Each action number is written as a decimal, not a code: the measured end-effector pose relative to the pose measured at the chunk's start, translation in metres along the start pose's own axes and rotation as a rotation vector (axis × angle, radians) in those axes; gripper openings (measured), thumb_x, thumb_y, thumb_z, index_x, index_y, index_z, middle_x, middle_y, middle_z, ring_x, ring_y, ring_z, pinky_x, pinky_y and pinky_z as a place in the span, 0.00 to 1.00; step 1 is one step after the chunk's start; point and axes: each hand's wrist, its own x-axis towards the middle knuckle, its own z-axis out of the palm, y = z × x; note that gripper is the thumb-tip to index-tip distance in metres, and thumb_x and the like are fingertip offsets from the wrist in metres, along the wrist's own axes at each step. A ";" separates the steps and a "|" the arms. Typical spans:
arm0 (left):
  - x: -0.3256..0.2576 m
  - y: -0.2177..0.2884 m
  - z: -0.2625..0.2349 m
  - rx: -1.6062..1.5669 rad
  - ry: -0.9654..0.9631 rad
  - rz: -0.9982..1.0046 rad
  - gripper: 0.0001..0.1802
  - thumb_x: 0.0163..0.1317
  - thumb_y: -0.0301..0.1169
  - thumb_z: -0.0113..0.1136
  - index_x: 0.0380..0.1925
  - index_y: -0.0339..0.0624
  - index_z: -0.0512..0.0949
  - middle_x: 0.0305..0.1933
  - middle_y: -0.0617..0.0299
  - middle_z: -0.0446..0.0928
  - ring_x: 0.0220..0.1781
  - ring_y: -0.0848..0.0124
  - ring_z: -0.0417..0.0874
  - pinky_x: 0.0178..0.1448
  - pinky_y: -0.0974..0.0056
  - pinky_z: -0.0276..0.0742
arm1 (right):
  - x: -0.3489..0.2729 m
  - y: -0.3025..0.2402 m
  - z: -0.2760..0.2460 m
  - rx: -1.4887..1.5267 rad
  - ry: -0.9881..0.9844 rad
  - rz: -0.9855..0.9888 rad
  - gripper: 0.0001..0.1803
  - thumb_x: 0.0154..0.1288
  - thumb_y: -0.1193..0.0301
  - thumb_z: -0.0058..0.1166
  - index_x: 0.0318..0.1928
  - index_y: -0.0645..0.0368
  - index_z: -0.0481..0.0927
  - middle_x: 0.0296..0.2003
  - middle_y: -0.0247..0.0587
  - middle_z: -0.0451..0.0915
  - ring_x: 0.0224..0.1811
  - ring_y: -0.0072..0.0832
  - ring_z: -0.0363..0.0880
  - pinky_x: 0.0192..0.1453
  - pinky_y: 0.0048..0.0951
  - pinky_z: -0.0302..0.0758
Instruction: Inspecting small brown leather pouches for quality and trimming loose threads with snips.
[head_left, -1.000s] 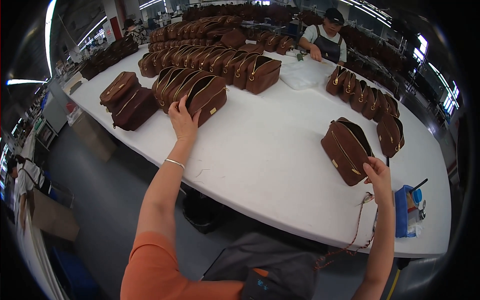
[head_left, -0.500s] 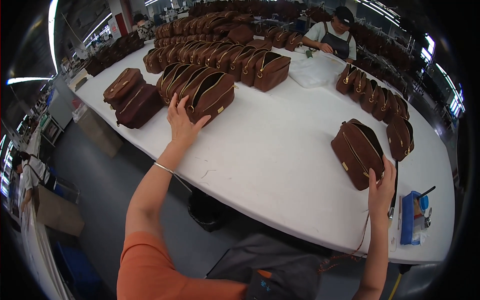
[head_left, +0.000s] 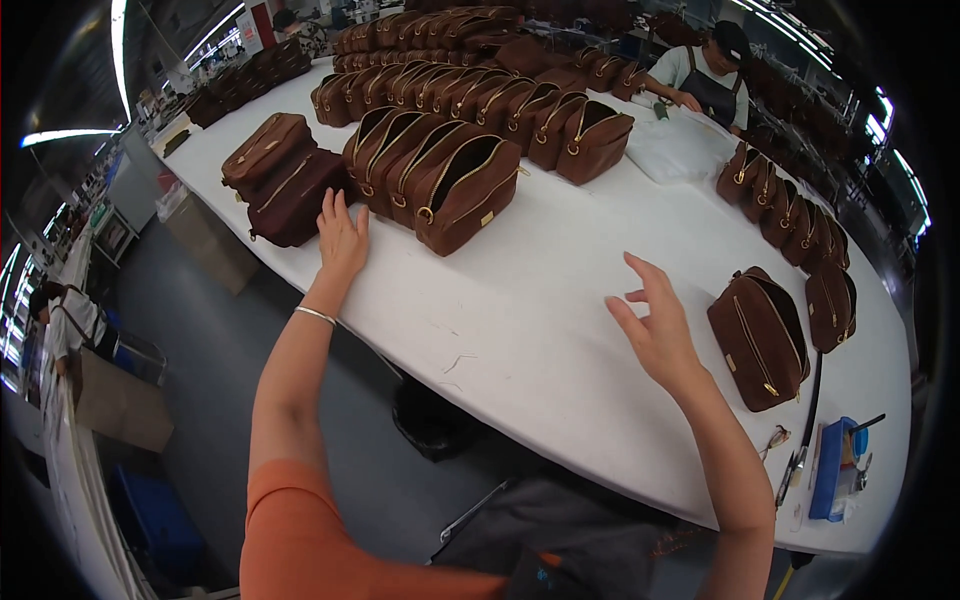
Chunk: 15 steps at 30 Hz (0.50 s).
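Near the table's (head_left: 560,300) front edge, the left hand (head_left: 342,238) lies flat, fingers together, just short of the open brown leather pouch (head_left: 466,192) ending a row. The right hand (head_left: 655,325) hovers, fingers spread and empty, beside another brown pouch (head_left: 760,338) toward the right end.

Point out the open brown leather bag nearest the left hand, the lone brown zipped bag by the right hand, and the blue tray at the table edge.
Open brown leather bag (head_left: 465,195), head view, front side panel.
Lone brown zipped bag (head_left: 757,340), head view, side panel.
Blue tray (head_left: 833,470), head view, left wall.
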 end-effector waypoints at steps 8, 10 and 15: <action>0.026 -0.050 0.027 0.016 -0.014 0.019 0.35 0.70 0.45 0.50 0.70 0.34 0.61 0.80 0.54 0.48 0.66 0.42 0.65 0.70 0.49 0.65 | 0.141 -0.004 0.128 0.343 -0.241 0.194 0.53 0.60 0.65 0.65 0.77 0.56 0.43 0.73 0.51 0.56 0.59 0.39 0.76 0.51 0.32 0.80; 0.035 -0.065 0.031 0.057 -0.022 -0.003 0.35 0.70 0.46 0.50 0.70 0.35 0.60 0.80 0.57 0.48 0.66 0.42 0.66 0.70 0.49 0.65 | 0.163 0.000 0.150 0.380 -0.251 0.173 0.54 0.58 0.69 0.64 0.78 0.55 0.42 0.74 0.49 0.55 0.58 0.37 0.76 0.49 0.32 0.81; 0.054 -0.103 0.040 0.173 -0.047 -0.044 0.39 0.68 0.48 0.50 0.72 0.36 0.57 0.81 0.60 0.44 0.67 0.43 0.65 0.69 0.46 0.66 | 0.194 0.014 0.185 0.454 -0.198 0.122 0.58 0.50 0.72 0.68 0.77 0.60 0.44 0.66 0.53 0.68 0.51 0.36 0.78 0.57 0.34 0.77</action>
